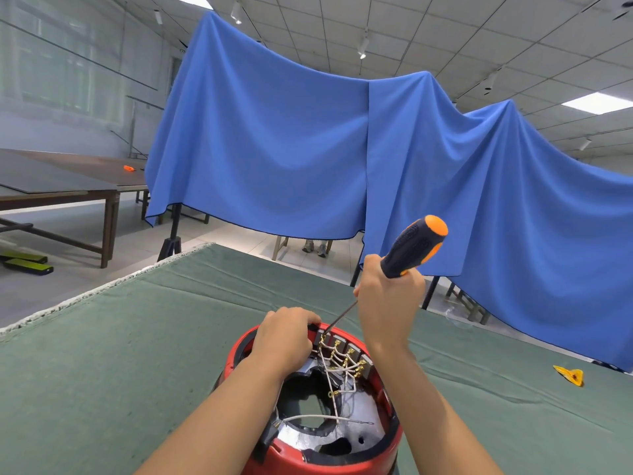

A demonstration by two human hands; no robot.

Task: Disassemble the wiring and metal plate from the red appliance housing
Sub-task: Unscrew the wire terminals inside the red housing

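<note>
Nearest to you is the red housing [318, 457], standing open side up on the green worktop [102, 354], at its near edge. Inside it you see the shiny metal plate [356, 430] and the white wires [337, 368], which run up to a row of brass terminals [346, 351] along the far inner wall.

Your left hand [284, 341] is curled over the far rim of the housing and presses it down, fingers closed on the edge. Your right hand [387, 299] is wrapped in a fist around the black and orange screwdriver [416, 246], a little above and beyond the housing.

The screwdriver's long axis goes diagonally: the handle is high and to the right, the shaft points down and to the left, and the tip sits at the leftmost terminal, just beside your left fingers [308, 318]. So the right hand works, the left hand only steadies.

I judge you are loosening the first terminal screw (the wires all seem attached for now). Keep the tip straight in the screw, because a slip would go toward your left fingers.
</note>
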